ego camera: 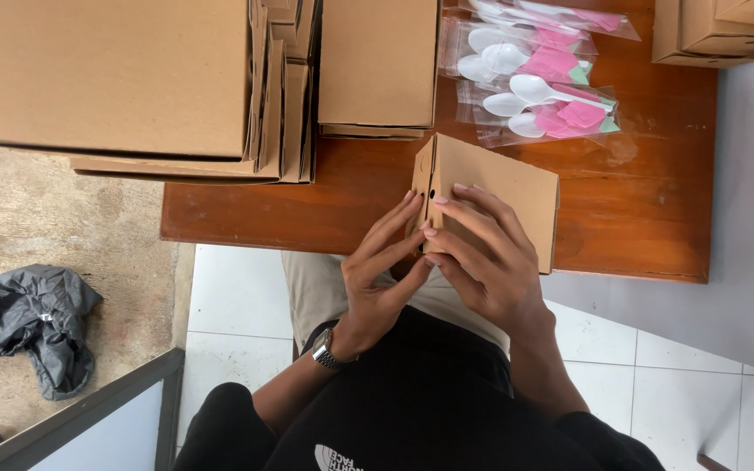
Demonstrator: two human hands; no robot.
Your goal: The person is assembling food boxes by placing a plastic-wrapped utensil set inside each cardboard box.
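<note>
- We are looking down at a wooden table [647, 209] from above; we place everything else relative to it.
- At the table's near edge, we hold a small flat brown cardboard box [499, 196], partly folded and tilted, resting on the wood.
- Our left hand [381, 275] sits just off the table's near edge, fingers together and pressed against the box's left corner; a metal wristwatch [325, 349] circles that wrist.
- Our right hand [486, 257] lies over the box's front face, fingers slightly spread and clamped on the cardboard, fingertips meeting the left hand's at the corner.
- At the table's far side lie clear packets of white plastic spoons with pink napkins [543, 74].
- On the table's far left stand stacks of flat cardboard boxes [194, 83].
- Left of the table, on the floor, lies a crumpled dark plastic bag [32, 327].
</note>
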